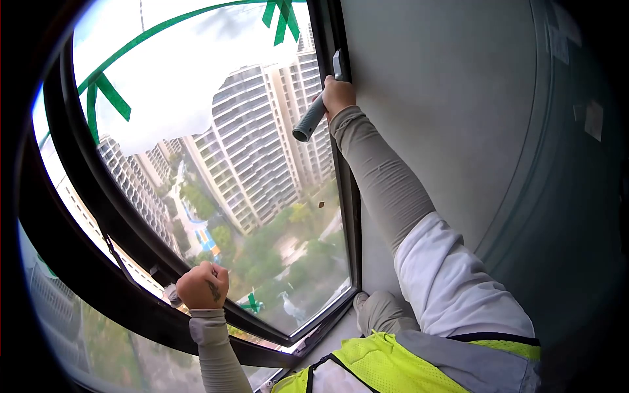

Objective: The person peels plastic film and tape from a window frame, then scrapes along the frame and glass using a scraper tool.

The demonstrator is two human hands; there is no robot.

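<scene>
Wrinkled grey-beige fabric arm sleeves (380, 171) — loose white cloth shirt (452, 278), neon-yellow mesh vest (377, 360), black trim (488, 337) — dark mark (213, 290), left hand (202, 285).

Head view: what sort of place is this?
Probably an upper floor of a high-rise building still being finished: trees seen from above through the window, green tape across it, and a hi-vis vest.

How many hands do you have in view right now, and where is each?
2. The right hand grips a grey ribbed handle by the window frame; the left hand is a fist at the pane's lower left. No others show.
</scene>
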